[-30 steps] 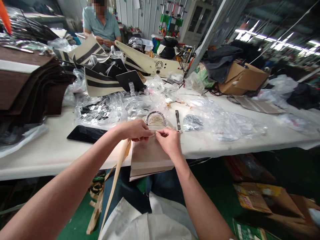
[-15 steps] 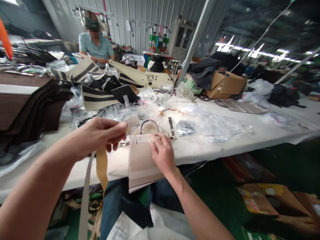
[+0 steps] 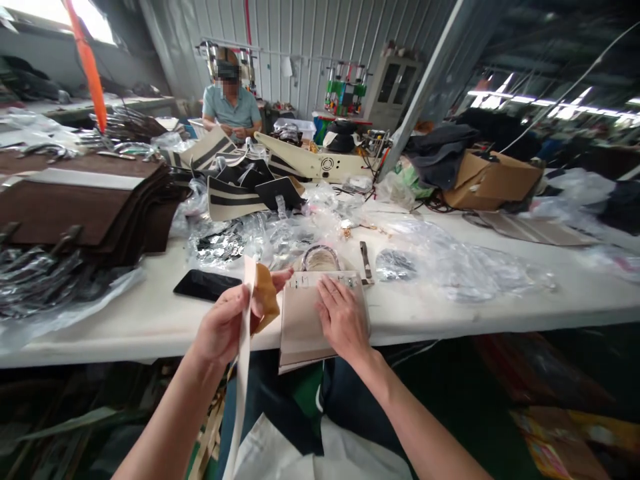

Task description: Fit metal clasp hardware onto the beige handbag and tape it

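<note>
A beige bag panel lies at the table's front edge, its lower end jutting over my lap. Flat on its upper part rests my right hand, fingers stretched out. Just left of the panel, my left hand pinches a long white tape strip that hangs down towards my lap. A yellow-brown paper strip curls beside those fingers. Small metal fittings show along the panel's top edge. Behind it stands a ring-shaped roll, and a dark strap piece lies to its right.
A black phone lies left of my left hand. Stacked dark brown panels fill the left side. Clear plastic bags spread across the right. A cardboard box sits farther back, and a co-worker sits across the table.
My left hand has turned upward, bringing the strips up beside the panel. My right hand has flattened on the panel. The view has swung left, showing the phone.
</note>
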